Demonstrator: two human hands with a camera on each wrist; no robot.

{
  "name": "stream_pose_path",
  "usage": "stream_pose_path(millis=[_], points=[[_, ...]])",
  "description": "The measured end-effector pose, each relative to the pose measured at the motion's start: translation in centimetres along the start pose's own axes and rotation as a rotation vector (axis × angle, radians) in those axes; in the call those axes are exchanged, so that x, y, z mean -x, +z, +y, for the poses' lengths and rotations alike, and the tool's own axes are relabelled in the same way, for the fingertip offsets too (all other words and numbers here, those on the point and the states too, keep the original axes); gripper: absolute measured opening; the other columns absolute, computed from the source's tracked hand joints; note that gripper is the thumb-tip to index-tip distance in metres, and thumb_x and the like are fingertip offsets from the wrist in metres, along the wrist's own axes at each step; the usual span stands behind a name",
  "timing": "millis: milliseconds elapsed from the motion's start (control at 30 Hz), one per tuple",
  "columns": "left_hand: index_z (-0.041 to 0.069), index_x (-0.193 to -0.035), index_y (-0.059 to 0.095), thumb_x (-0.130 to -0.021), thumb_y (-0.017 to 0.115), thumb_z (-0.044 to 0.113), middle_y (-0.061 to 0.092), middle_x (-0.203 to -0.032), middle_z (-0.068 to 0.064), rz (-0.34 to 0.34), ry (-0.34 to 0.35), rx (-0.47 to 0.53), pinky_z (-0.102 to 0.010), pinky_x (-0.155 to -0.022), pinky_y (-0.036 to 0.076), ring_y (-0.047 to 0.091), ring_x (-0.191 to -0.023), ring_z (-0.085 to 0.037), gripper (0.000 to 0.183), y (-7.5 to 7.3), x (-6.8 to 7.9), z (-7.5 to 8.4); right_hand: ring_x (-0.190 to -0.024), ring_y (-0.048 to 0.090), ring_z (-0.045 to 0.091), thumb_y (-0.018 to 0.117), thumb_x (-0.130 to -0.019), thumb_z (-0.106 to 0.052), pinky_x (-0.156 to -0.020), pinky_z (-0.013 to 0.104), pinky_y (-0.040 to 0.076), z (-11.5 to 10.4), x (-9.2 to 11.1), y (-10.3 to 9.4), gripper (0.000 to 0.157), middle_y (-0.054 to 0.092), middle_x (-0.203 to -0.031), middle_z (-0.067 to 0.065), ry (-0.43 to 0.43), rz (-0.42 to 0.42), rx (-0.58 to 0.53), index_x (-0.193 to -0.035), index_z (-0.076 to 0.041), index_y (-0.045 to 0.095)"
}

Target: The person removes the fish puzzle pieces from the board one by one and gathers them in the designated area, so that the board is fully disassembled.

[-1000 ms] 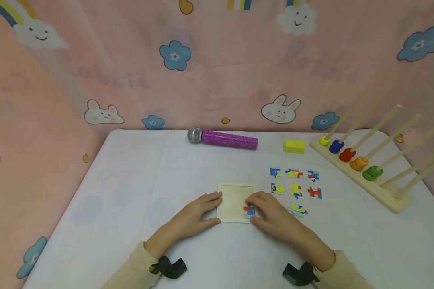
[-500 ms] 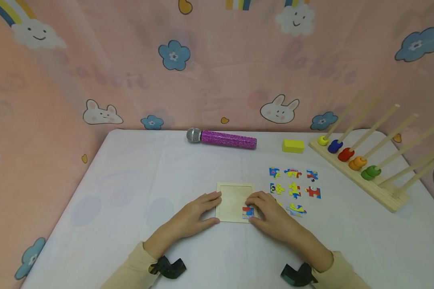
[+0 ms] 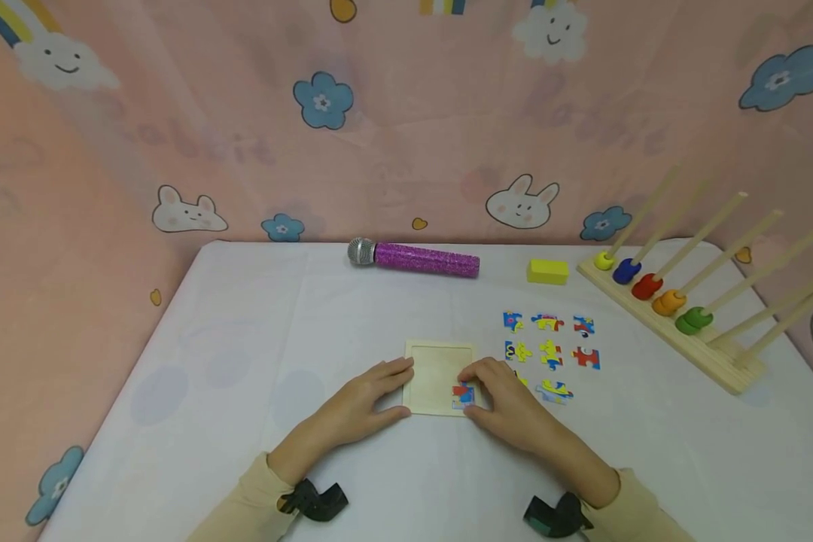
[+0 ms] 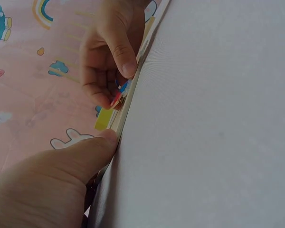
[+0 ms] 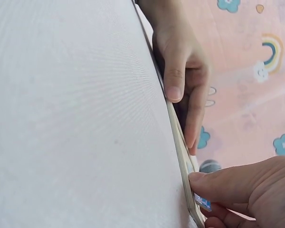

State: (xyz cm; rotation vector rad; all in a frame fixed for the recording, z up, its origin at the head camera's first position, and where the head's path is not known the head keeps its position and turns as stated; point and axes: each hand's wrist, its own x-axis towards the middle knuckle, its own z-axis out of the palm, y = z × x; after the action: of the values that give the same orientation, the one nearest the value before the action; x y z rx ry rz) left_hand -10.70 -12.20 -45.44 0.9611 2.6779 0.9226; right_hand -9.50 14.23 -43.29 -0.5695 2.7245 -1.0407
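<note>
A shallow wooden puzzle tray [image 3: 433, 373] lies on the white table between the two hands. In its lower right corner is a red and blue jigsaw piece [image 3: 462, 397], flat or nearly so. My right hand [image 3: 508, 399] has thumb and curled index finger around this piece; the left wrist view shows the piece [image 4: 124, 88] between them. My left hand [image 3: 366, 399] rests on the tray's left edge, fingers fairly straight, thumb at the lower left corner. Right of the tray, several loose jigsaw pieces [image 3: 551, 354] lie in rows, one partly hidden behind my right hand.
A purple glittery microphone [image 3: 427, 260] lies at the table's back edge. A yellow block [image 3: 547, 272] sits to its right. At the far right stands a wooden peg rack [image 3: 732, 369] with tall rods and coloured beads. A patterned pink cloth [image 3: 406, 135] hangs behind the table.
The head view has shifted very slightly. Both hands, the tray and the jigsaw piece keep the same places relative to each other.
</note>
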Motion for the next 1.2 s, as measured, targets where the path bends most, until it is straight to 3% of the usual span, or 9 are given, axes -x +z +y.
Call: stream_pose_path(millis=[367,967,1200], points=[[0.007,-0.141,0.046,-0.09,0.064,0.034,0.036,-0.152,0.0,-0.002,-0.001,0.003,-0.039,-0.114,0.033,0.032,-0.141,-0.02,0.06,0.0,0.0,0.0,-0.1,0.053,0.011,0.073,-0.081,-0.01,-0.092,0.036,0.052,0.0,0.1,0.0,0.038,0.057,-0.112,-0.003,-0.017,0.002,0.002,-0.115,-0.012,0.056],[0.009,-0.141,0.046,-0.09,0.064,0.035,0.035,-0.152,0.002,0.003,-0.001,0.007,-0.037,-0.114,0.033,0.031,-0.141,-0.017,0.06,0.0,0.2,-0.3,-0.106,0.055,0.014,0.073,-0.083,-0.015,-0.095,0.04,0.051,-0.3,-0.1,-0.2,0.037,0.059,-0.116,-0.001,-0.03,-0.01,0.028,-0.117,-0.014,0.06],[0.006,-0.14,0.047,-0.089,0.065,0.034,0.038,-0.151,-0.001,0.02,0.033,-0.005,-0.038,-0.114,0.033,0.033,-0.14,-0.019,0.06,-0.1,0.1,-0.2,-0.103,0.056,0.014,0.074,-0.082,-0.014,-0.091,0.037,0.053,0.0,0.0,-1.0,0.037,0.06,-0.114,-0.002,-0.057,0.015,0.048,-0.116,-0.013,0.061]])
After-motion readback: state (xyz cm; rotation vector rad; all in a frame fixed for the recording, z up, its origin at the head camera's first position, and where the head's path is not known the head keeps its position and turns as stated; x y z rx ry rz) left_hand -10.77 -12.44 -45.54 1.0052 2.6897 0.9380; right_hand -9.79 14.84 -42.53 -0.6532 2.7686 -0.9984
